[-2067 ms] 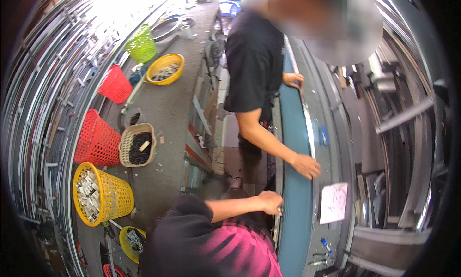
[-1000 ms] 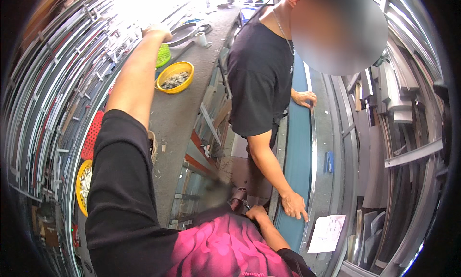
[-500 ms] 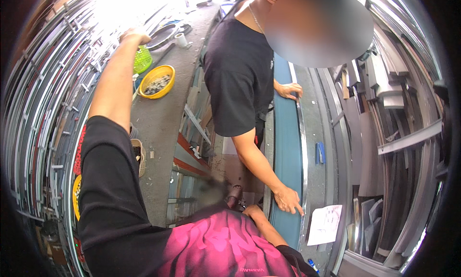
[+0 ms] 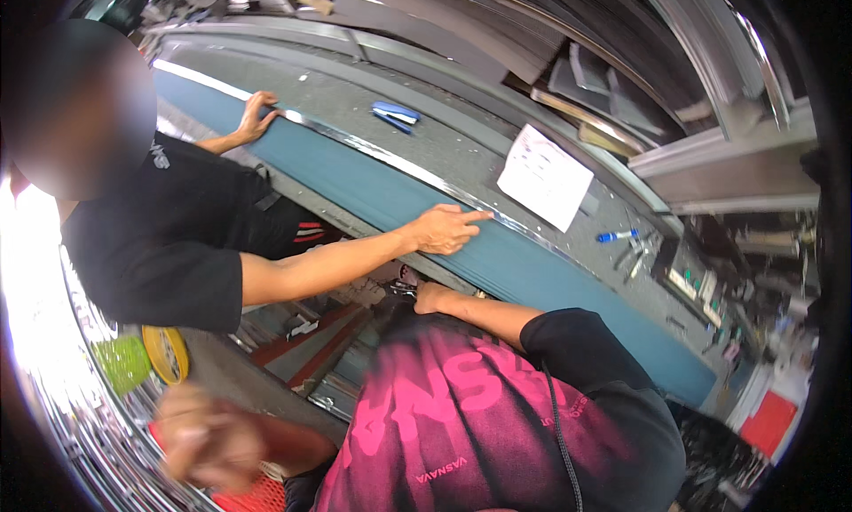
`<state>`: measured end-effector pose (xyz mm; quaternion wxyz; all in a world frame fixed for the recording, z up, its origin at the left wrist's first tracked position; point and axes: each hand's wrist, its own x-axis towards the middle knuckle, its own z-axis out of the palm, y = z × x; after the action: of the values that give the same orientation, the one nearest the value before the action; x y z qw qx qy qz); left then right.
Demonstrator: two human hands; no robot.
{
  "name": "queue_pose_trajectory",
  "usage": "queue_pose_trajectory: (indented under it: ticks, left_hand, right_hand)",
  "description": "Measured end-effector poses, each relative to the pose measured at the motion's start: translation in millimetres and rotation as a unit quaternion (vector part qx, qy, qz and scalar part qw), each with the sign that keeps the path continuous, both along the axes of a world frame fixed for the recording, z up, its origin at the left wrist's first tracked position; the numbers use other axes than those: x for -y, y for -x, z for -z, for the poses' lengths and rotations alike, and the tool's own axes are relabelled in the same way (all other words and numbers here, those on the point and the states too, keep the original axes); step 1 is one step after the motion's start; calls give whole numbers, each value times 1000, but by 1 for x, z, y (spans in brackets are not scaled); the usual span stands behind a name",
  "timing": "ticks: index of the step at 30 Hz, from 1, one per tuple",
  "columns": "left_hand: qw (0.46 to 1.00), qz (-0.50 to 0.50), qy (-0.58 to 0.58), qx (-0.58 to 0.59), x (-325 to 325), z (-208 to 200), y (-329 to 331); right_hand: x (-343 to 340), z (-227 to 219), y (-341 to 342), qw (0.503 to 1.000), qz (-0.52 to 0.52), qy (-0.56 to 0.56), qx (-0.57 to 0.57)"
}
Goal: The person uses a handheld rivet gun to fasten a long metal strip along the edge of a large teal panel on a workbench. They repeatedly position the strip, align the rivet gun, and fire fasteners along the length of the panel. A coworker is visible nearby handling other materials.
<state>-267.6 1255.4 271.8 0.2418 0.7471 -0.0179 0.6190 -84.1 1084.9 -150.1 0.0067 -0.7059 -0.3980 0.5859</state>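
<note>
My left hand is raised at the lower left, smeared by motion, so I cannot make out its fingers. Close to my body, my right hand appears closed, its fingers mostly hidden; beside it is a small, dark pinkish object with a shiny end, too unclear to name. A long teal strip of sheet material lies along the bench, bordered by a silvery metal edge. A co-worker's near hand points a finger onto that edge, and their far hand grips it farther up.
On the grey bench lie a blue stapler, a printed paper sheet and a blue marker. Small tools lie at the right. The co-worker stands at the left, near a yellow basin and a green basket. Metal profiles fill racks behind.
My view has swung right toward the bench. My left arm, outstretched over the other table before, is now bent with the hand nearer my body. The co-worker's hands remain on the strip's edge.
</note>
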Motion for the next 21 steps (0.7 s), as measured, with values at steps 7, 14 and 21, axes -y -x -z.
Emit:
queue_pose_trajectory:
  ticks: [7, 14, 21]
  left_hand:
    - [653, 348, 228, -632, 73, 114, -141]
    - [560, 258, 263, -742, 68, 209, -130]
    - [568, 166, 375, -714, 81, 222, -121]
  right_hand:
    - [61, -6, -1, 990, 132, -16, -52]
    - [130, -67, -27, 984, 136, -83, -82]
    - [184, -121, -63, 964, 183, -151, -121]
